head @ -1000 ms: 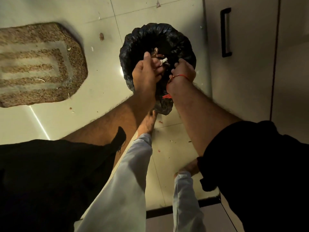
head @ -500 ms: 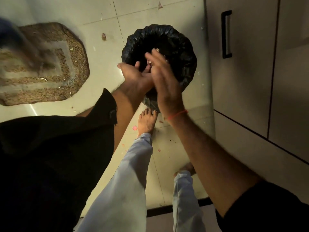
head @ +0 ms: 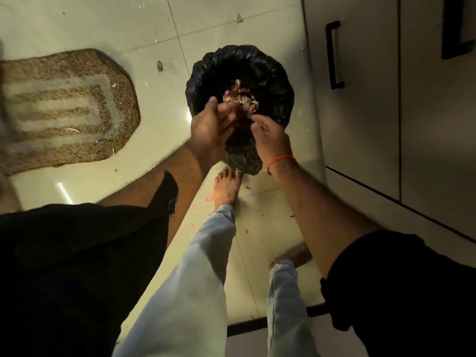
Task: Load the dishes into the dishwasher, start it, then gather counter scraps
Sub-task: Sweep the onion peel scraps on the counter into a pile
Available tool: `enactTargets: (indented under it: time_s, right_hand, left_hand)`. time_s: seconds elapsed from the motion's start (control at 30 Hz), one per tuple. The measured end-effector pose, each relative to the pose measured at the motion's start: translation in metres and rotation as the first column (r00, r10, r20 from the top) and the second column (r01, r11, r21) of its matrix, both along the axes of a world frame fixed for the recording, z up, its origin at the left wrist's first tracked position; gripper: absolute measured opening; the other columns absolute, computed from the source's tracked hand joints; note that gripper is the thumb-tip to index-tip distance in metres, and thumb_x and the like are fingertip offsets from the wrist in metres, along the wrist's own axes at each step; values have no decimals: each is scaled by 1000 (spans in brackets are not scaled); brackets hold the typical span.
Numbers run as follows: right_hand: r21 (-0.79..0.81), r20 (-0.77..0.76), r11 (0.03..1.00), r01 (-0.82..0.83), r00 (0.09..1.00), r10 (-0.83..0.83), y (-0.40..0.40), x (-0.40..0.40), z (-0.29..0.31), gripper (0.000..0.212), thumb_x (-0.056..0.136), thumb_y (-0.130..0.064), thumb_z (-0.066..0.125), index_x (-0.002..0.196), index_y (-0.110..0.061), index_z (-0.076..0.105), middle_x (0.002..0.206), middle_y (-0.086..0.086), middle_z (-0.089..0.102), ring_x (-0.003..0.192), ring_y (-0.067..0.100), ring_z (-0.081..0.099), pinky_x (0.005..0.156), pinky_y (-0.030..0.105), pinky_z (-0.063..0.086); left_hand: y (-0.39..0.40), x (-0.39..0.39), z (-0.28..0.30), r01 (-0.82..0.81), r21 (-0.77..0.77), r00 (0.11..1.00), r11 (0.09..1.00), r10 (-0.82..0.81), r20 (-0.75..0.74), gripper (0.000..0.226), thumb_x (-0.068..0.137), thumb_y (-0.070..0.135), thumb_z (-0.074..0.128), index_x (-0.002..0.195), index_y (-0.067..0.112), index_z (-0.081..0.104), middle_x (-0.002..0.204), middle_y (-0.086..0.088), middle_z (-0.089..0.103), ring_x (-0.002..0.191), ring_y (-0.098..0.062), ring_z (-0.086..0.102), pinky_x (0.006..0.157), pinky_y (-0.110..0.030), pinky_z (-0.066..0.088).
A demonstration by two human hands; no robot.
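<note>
Since a moment ago both hands have dropped lower over the black-lined bin (head: 273,81). Left hand (head: 210,127) is loosely open, right hand (head: 268,135) curled — whether it pinches anything I cannot tell — with scraps (head: 240,97) just beyond them inside.

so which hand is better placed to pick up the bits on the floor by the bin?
Probably right. The right hand is nearer the floor scraps beside the bin; the left hand looks busy with peels.

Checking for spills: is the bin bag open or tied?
Open: the bag mouth gapes round the bin rim, scraps visible inside.
</note>
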State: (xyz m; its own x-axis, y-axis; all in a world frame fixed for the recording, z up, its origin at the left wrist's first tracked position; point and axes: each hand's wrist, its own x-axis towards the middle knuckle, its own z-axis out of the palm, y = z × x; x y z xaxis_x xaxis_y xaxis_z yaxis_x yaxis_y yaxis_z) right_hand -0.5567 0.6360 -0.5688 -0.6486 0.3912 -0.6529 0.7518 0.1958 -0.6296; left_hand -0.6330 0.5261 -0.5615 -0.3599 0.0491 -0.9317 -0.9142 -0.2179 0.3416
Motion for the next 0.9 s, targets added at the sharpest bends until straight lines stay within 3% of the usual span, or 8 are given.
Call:
enactTargets:
  time_s: [0.1,0.2,0.3,0.5,0.6,0.67,0.8,0.9]
  right_hand:
    - [117,22,977,178,983,-182,8,8,6,25,90,-9,58,110,-16,70,108,5,71,99,15,65,94,32,52]
    - [176,-36,945,277,961,-275,9,18,29,24,79,-4,61,91,-23,71,92,8,69,84,18,64,86,37,54]
    - [174,-121,919,352,934,-335,8,24,63,26,73,-4,59,82,-26,69,85,8,66,79,21,63,80,38,55]
    - [-98,-71,879,467,878,-474,5,35,155,27,85,0,58,97,-20,71,91,-3,69,88,11,63,81,17,49]
    - [-174,-65,867,467,873,-483,5,47,206,24,87,-8,59,83,-30,69,85,-7,70,82,14,65,85,35,52]
    - [-164,-102,902,400,902,-419,8,57,248,23,86,-11,60,83,-31,70,89,-5,71,86,15,66,90,37,52]
    - [-125,-240,948,294,918,-316,21,81,338,17,92,-5,59,100,-14,71,96,-7,69,93,5,64,89,17,49]
    - [-43,-330,966,256,909,-256,32,107,398,20,93,-9,60,97,-26,70,90,-17,68,84,-7,62,81,11,47]
  left_hand:
    - [0,9,12,234,-158,968,959,-246,-57,5,99,27,61,98,23,64,108,3,69,105,-16,63,83,-30,48]
    - [1,17,38,371,-219,915,902,-396,-77,11,98,33,61,96,23,64,109,-1,69,104,-17,62,84,-33,49]
    - [4,26,70,407,-380,872,831,-477,-110,21,98,39,58,88,21,63,97,1,67,88,-12,60,70,-27,44]
    - [8,56,158,442,-502,759,743,-608,-232,21,101,33,57,100,14,66,92,1,67,78,-10,59,61,-19,41]
    - [7,69,208,465,-566,686,681,-681,-256,21,100,33,58,90,16,66,93,-4,68,81,-14,61,57,-16,39]
    - [8,78,248,449,-578,639,681,-697,-325,25,99,35,59,84,17,64,87,-4,67,78,-12,60,55,-8,38]
    - [21,96,328,412,-575,512,706,-702,-495,17,102,33,54,98,19,63,92,5,66,86,-8,60,71,-6,45]
    - [40,110,378,426,-548,422,719,-694,-583,24,102,35,45,106,29,68,98,19,67,100,-3,62,95,-30,48]
